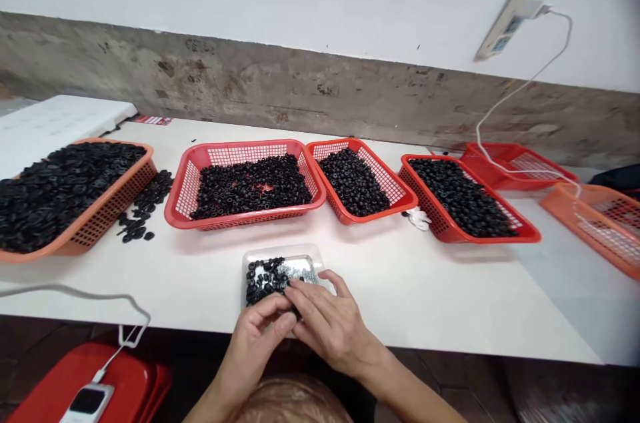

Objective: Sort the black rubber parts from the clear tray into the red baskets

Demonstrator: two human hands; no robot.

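My left hand [260,336] and my right hand [331,324] meet at the table's front edge, fingers closed together. Between their fingertips is a small black part [295,309], mostly hidden, so its exact shape cannot be made out. Just beyond the fingers, a translucent plastic tray [260,253] holds loose black ring-like parts [260,281] on its left and small shiny metal pieces [301,266] on its right. My right hand covers the tray's near right corner.
Behind the tray stand a pink-red basket [245,215], a red basket [400,199] and another red basket [523,229], all with black parts. An orange basket [107,209] heaped with black discs is left; spilled discs [143,209] lie beside it. A white cable [100,294] crosses the front left.
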